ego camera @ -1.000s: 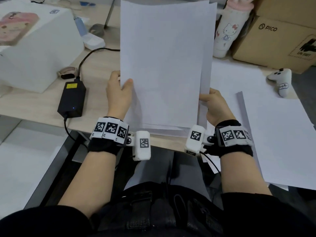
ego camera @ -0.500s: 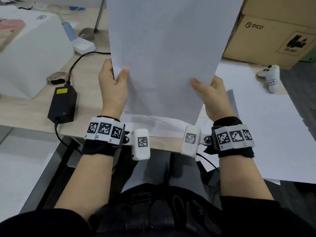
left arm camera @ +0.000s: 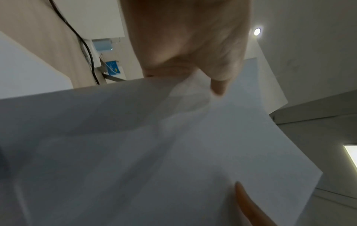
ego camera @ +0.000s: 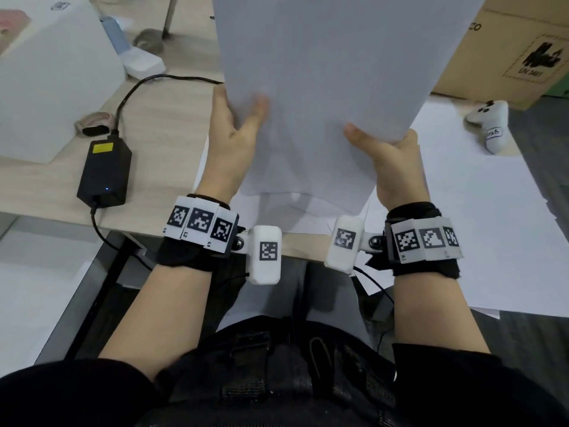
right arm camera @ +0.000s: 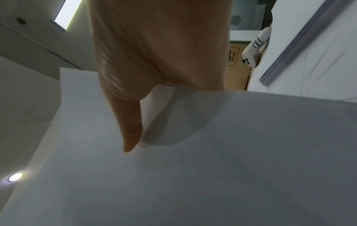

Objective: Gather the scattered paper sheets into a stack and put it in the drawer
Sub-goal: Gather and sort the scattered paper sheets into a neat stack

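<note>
I hold a stack of white paper sheets upright above the wooden desk, its bottom edge lifted off the surface. My left hand grips the stack's lower left side, thumb on the front and fingers behind. At the lower right side my right hand grips it the same way. The left wrist view shows my left hand's thumb on the paper stack. In the right wrist view, my right hand's thumb presses the paper stack. More loose sheets lie on the desk at right. No drawer is in view.
A black power adapter with its cable lies left of my left hand, beside a large white box. A cardboard box and a white controller sit at the back right. The desk's front edge runs below my wrists.
Both hands have raised the stack from resting on the desk toward the camera, so it now fills the upper view. Both hands have kept their hold on it.
</note>
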